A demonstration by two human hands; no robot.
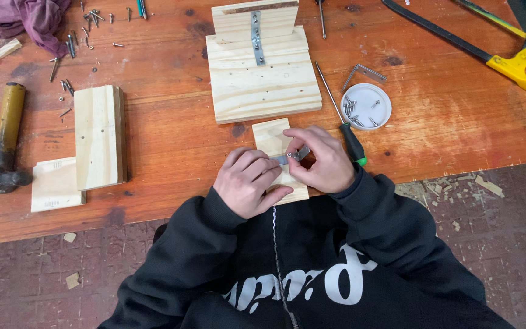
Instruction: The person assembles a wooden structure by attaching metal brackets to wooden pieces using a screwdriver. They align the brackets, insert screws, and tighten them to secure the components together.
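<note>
Single view, head-mounted, looking steeply down over the wearer's chest onto a wooden workbench (153, 146). Faces away from the body: dark hoodie (287, 268) fills the bottom edge, the bench's far part runs off the top. Close range, both hands sit near frame centre, just past the bench's near edge. Brick floor (506, 213) shows bottom left and right, below the bench edge. No second view, so no overlap.
</note>
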